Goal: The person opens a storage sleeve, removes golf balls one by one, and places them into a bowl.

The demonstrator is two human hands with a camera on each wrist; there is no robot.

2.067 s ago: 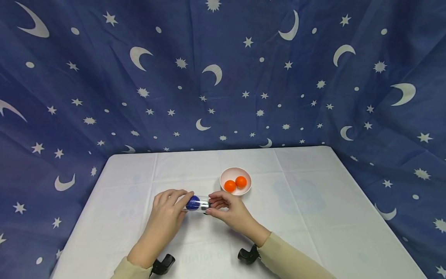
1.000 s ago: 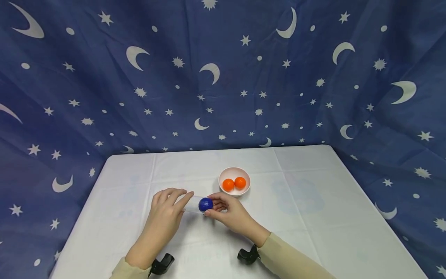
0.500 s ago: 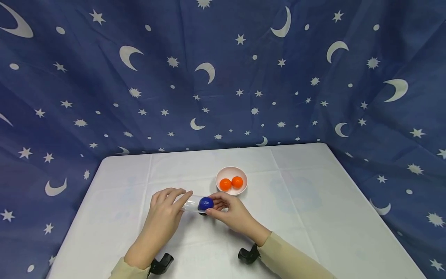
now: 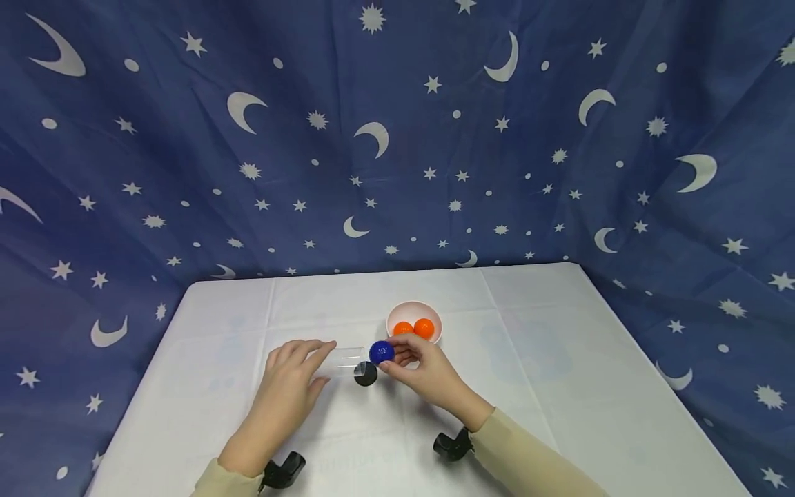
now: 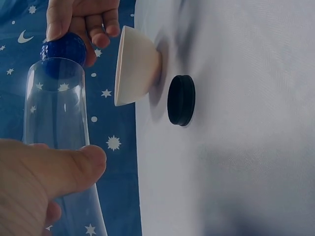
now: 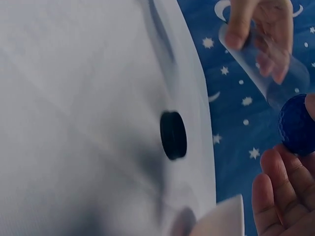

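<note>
My left hand (image 4: 282, 386) holds a clear plastic tube (image 5: 56, 113) lying nearly level above the table, its open mouth towards the right. Just off that mouth, my right hand (image 4: 431, 373) pinches a dimpled blue golf ball (image 4: 381, 353) between thumb and fingers. The right wrist view shows the ball (image 6: 298, 125) beside the tube's end, with the other fingers (image 6: 283, 189) spread below. On the cloth under the tube's mouth lies a round black cap (image 5: 181, 100). No other ball shows inside the tube.
Behind the right hand stands a small pale pink bowl (image 4: 414, 309) with two orange balls (image 4: 424, 328) in it, one partly hidden by the fingers. A white cloth covers the table (image 4: 484, 442). A blue curtain (image 4: 410, 138) with moons and stars hangs behind.
The blue ball has slid along the tube to its right end and is now outside it, in the right hand's fingers. The right hand has drawn slightly right, uncovering the black cap.
</note>
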